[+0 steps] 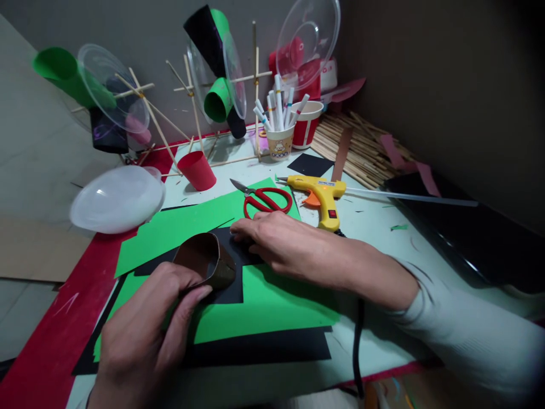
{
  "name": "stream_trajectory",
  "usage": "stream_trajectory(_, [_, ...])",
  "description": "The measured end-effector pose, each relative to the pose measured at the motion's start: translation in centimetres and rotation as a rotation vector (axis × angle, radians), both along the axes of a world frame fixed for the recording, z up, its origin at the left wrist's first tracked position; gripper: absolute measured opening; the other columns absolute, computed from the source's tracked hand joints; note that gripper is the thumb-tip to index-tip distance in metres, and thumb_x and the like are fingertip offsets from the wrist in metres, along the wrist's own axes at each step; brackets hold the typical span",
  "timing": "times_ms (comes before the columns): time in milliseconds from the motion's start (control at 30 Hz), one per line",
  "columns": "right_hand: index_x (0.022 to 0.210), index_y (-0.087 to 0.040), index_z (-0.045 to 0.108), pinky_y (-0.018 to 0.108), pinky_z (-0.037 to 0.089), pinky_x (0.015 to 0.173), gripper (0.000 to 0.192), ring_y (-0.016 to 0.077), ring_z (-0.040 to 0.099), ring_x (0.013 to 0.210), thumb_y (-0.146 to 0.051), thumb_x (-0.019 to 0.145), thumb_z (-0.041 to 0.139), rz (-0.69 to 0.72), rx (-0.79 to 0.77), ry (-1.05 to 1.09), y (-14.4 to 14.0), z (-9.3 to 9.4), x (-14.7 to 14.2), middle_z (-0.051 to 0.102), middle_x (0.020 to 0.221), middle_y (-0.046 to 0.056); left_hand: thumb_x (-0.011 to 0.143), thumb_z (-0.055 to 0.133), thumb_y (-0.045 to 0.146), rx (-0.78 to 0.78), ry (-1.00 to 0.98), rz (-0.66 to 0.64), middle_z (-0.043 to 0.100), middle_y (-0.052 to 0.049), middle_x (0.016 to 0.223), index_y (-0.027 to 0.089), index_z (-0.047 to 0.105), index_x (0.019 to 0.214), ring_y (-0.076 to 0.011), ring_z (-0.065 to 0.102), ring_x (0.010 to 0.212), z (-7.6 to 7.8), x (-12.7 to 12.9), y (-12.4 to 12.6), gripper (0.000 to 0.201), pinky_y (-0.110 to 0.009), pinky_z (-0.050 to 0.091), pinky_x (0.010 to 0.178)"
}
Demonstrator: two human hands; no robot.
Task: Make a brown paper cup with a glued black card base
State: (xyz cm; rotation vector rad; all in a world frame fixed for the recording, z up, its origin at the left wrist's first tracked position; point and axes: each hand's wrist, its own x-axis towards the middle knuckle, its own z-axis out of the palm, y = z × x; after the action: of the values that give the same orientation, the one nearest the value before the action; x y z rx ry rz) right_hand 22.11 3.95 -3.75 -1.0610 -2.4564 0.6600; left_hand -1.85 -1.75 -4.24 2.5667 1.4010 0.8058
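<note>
My left hand [147,318] pinches the near edge of a dark brown paper tube [226,269] between thumb and fingers. The tube stands with its round opening facing up, above a piece of black paper [232,292]. My right hand [272,238] rests just right of the tube, over the black paper, its fingers curled and pressed together. What lies between those fingertips is hidden. Beyond the right hand lie red-handled scissors [272,200], blades pointing left. To their right is a yellow glue gun [321,196] with a glue stick [409,197] in its back.
Green paper sheets [272,318] lie under both hands. Behind stand stick frames with paper-tube and plastic-disc wheels [217,102], a red paper cup shape [197,171], a cup of markers [280,141] and a stick pile [353,147]. White plastic bowls [114,199] sit left.
</note>
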Motion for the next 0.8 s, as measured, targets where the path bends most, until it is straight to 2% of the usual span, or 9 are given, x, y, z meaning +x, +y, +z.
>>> stream_trajectory(67, [0.100,-0.019,0.062,0.029,0.038,0.064,0.028,0.0186,0.061,0.076,0.001,0.083,0.055,-0.064,0.071,-0.017,0.1,0.0,0.1,0.069,0.087,0.004,0.101,0.051,0.024,0.044,0.024,-0.030,0.065,0.001,0.087,0.028,0.056,0.095,-0.0166,0.063,0.077,0.1,0.0,0.2,0.009,-0.026,0.052,0.071])
stream_trajectory(233, [0.097,-0.017,0.067,0.031,0.036,0.063,0.022,0.0191,0.059,0.068,-0.006,0.091,0.050,-0.389,0.345,-0.006,0.1,1.7,1.4,0.067,0.079,0.004,0.102,0.050,0.024,0.095,0.068,-0.089,0.063,0.002,0.085,0.027,0.055,0.095,-0.0142,0.061,0.071,0.2,-0.1,0.7,0.009,-0.022,0.051,0.069])
stream_trajectory(367, [0.096,-0.019,0.064,0.031,0.043,0.067,0.025,0.0177,0.062,0.071,-0.006,0.091,0.044,-0.606,0.476,0.234,-0.8,3.8,3.2,0.068,0.081,0.002,0.102,0.051,0.028,0.094,-0.007,-0.105,0.063,0.001,0.089,0.026,0.057,0.097,-0.0148,0.062,0.074,-0.4,-0.3,0.9,0.007,-0.024,0.050,0.073])
stream_trajectory(433, [0.095,-0.022,0.061,0.029,0.046,0.068,0.025,0.0164,0.062,0.070,-0.006,0.090,0.043,-0.707,0.515,0.355,-1.5,4.3,3.9,0.068,0.083,0.000,0.101,0.052,0.025,0.113,-0.057,-0.152,0.063,0.002,0.088,0.026,0.057,0.098,-0.0144,0.063,0.074,-0.6,-0.1,1.0,0.006,-0.024,0.049,0.072])
stream_trajectory(500, [0.096,-0.023,0.059,0.029,0.046,0.067,0.020,0.0157,0.061,0.067,-0.010,0.092,0.045,-0.757,0.493,0.425,-2.1,4.0,4.4,0.066,0.082,-0.001,0.101,0.051,0.023,0.132,-0.101,-0.190,0.064,0.003,0.087,0.026,0.057,0.098,-0.0140,0.064,0.074,-0.6,0.1,1.1,0.007,-0.024,0.048,0.071])
stream_trajectory(600, [0.092,-0.022,0.057,0.026,0.046,0.059,0.008,0.0145,0.061,0.061,-0.019,0.095,0.051,-0.764,0.317,0.452,-2.8,3.0,4.5,0.066,0.075,-0.001,0.102,0.050,0.025,0.140,-0.138,-0.203,0.064,0.003,0.088,0.026,0.058,0.099,-0.0142,0.066,0.075,-0.6,0.2,1.2,0.009,-0.024,0.047,0.069])
stream_trajectory(667, [0.090,-0.021,0.056,0.024,0.046,0.055,0.007,0.0132,0.063,0.055,-0.022,0.096,0.052,-0.748,0.253,0.429,-3.3,2.4,4.4,0.068,0.073,-0.001,0.103,0.049,0.026,0.168,-0.145,-0.205,0.065,0.002,0.089,0.026,0.058,0.100,-0.0148,0.067,0.076,-0.8,0.1,1.3,0.009,-0.025,0.047,0.069])
stream_trajectory(800, [0.090,-0.020,0.055,0.023,0.047,0.050,0.012,0.0120,0.063,0.048,-0.026,0.100,0.051,-0.780,0.248,0.339,-4.1,2.2,4.6,0.073,0.074,0.002,0.104,0.047,0.028,0.199,-0.148,-0.217,0.067,0.001,0.092,0.026,0.058,0.101,-0.0168,0.069,0.080,-1.3,0.0,1.5,0.011,-0.028,0.047,0.071])
